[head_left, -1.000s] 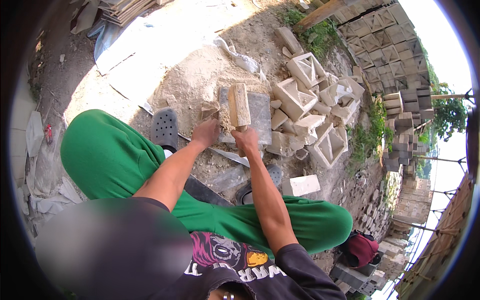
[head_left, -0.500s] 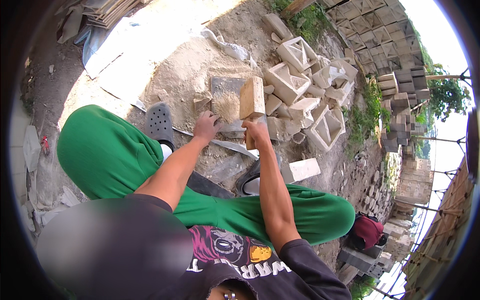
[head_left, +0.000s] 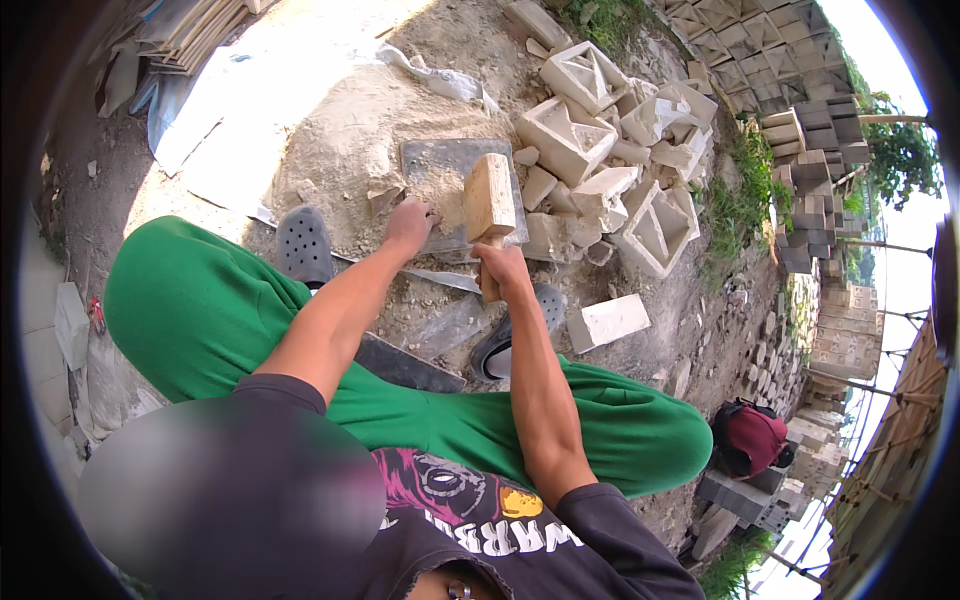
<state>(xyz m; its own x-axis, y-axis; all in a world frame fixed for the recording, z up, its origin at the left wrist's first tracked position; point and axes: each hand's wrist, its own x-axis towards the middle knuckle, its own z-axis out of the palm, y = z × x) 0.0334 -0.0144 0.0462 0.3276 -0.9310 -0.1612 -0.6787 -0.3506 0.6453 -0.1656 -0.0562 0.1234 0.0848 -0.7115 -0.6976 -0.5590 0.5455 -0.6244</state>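
My right hand [head_left: 502,266] is wrapped round the handle of a wooden mallet [head_left: 488,198]. The mallet's blocky head hangs over a dark flat slab [head_left: 425,153] on the ground, covering part of it. Pale crumbled rubble [head_left: 450,192] is scattered across that slab. At the slab's near left edge is my left hand [head_left: 409,226], its fingers loosely bent and a little apart, with nothing visible in them. Just beyond it sits a small broken chunk [head_left: 385,192].
Broken pale hollow blocks [head_left: 567,142] are heaped right of the slab. A whole pale block [head_left: 609,322] lies nearer, beside my right clog [head_left: 545,305]. Stacked blocks [head_left: 735,45] stand at the far right, with a dark red backpack [head_left: 752,438] below them. Plastic sheeting [head_left: 440,78] lies beyond.
The mallet and my right hand have shifted slightly left. My left hand has moved slightly up and left, its fingers more bent. More of the slab's dark surface shows, with the rubble more spread out.
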